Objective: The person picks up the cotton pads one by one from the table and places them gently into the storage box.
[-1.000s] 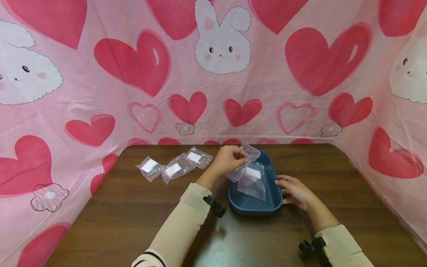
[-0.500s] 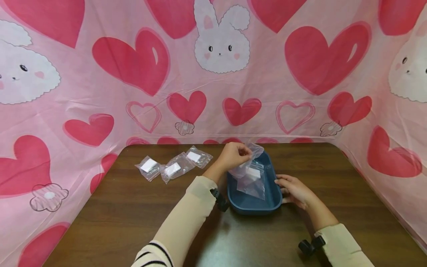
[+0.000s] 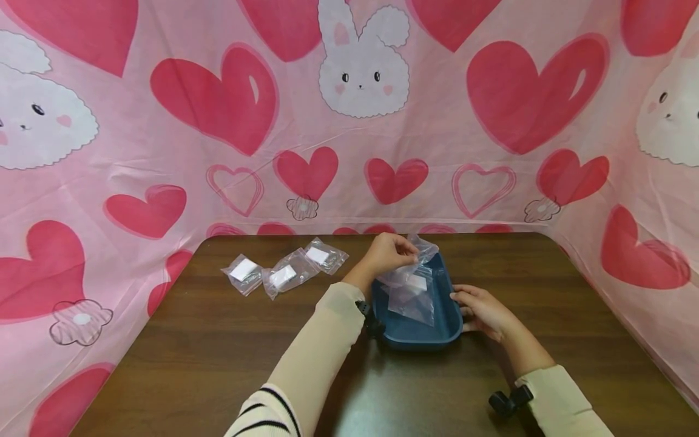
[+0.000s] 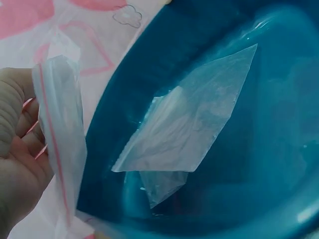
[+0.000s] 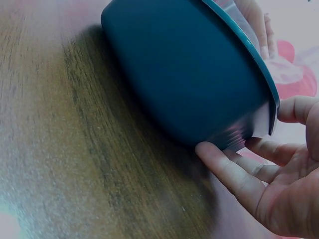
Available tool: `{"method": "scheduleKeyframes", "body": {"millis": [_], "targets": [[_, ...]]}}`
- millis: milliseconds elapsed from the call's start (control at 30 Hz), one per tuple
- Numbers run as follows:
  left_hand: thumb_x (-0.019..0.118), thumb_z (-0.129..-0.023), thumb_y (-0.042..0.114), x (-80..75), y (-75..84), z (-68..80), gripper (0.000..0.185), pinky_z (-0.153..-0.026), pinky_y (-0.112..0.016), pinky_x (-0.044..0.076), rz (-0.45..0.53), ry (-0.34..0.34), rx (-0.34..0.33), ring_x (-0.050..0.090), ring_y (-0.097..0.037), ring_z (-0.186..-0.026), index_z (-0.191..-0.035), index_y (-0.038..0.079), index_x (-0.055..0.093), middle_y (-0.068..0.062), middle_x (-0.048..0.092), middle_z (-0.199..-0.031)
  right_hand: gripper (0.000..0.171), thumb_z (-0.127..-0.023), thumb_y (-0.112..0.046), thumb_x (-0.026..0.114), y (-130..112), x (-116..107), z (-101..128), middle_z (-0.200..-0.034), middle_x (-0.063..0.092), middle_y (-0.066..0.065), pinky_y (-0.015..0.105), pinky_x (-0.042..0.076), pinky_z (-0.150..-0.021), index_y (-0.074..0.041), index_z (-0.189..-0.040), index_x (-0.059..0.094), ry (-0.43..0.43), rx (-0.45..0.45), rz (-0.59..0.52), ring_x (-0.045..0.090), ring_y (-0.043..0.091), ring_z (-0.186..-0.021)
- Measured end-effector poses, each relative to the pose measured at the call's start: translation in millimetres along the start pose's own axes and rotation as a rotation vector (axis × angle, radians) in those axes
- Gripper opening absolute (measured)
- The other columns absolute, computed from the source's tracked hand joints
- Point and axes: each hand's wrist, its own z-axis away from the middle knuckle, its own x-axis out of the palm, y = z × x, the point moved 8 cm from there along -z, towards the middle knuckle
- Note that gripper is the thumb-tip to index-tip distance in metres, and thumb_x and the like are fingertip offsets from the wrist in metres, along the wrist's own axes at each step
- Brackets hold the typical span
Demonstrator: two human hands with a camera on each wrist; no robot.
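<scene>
Over the left side of a blue plastic bin point(image 3: 419, 335), my left hand point(image 3: 389, 252) pinches a clear zip bag point(image 3: 425, 247). In the left wrist view this zip bag has a red line along its seal. Inside the bin lies another clear zip bag point(image 4: 184, 129), with a white piece point(image 3: 417, 283) showing in it. My right hand point(image 3: 483, 314) rests on the bin's right outer wall, fingers spread. The right wrist view shows one fingertip at the rim and the other fingertips lower against the wall.
Left of the bin, three clear bags lie on the brown wooden table point(image 3: 218, 352), each with a white piece inside: a left bag point(image 3: 244, 271), a middle bag point(image 3: 283, 278) and a right bag point(image 3: 322, 256). A pink cloth point(image 3: 437, 133) with hearts and rabbits surrounds the table.
My left hand has moved right with the zip bag, farther over the bin. The right hand, the bin and the bags on the table have stayed in place.
</scene>
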Motion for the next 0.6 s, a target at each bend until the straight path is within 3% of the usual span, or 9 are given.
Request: {"method": "scheduleKeyframes", "body": {"millis": [367, 600], "targets": [[0.081, -0.080, 0.011, 15.8, -18.5, -4.2, 0.013, -0.059, -0.020, 0.049, 0.062, 0.020, -0.104, 0.057, -0.009, -0.070, -0.092, 0.006, 0.077, 0.000, 0.069, -0.078, 0.060, -0.102, -0.025, 0.048, -1.5, -1.2, -0.4, -0.115, 0.060, 0.017, 0.047, 0.056, -0.077, 0.011, -0.145, 0.028, -0.011, -0.015, -0.011, 0.062, 0.022, -0.092], [0.081, -0.080, 0.009, 24.8, -25.1, 1.3, 0.016, -0.063, -0.022, 0.052, 0.132, -0.012, -0.147, 0.060, -0.011, -0.072, -0.094, 0.003, 0.077, -0.002, 0.069, -0.078, 0.060, -0.102, -0.025, 0.047, -1.3, 0.1, 0.1, -0.119, 0.058, 0.019, 0.047, 0.056, -0.078, 0.011, -0.145, 0.026, -0.011, -0.011, -0.002, 0.062, 0.022, -0.093]]}}
